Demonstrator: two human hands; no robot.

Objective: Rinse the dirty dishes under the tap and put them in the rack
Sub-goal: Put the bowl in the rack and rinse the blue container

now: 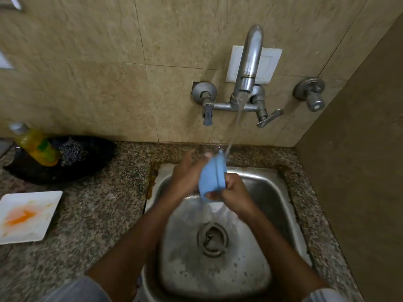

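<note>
A small light-blue bowl (pixel 211 178) is held tilted on its side over the steel sink (pixel 250 247), with the stream from the wall tap (pixel 249 62) hitting its upper rim. My left hand (pixel 185 175) lies against the bowl's left side, fingers reaching up behind it. My right hand (pixel 234 190) grips the bowl's lower right rim with curled fingers. A white square plate (pixel 28 216) smeared with orange sauce lies on the counter at the far left. No rack is in view.
A yellow dish-soap bottle (pixel 36 144) and a steel scrubber (pixel 73 151) sit in a black dish (pixel 87 168) at the back left. The speckled granite counter (pixel 104 214) surrounds the sink. A tiled wall rises behind and a side wall (pixel 359 171) stands close on the right.
</note>
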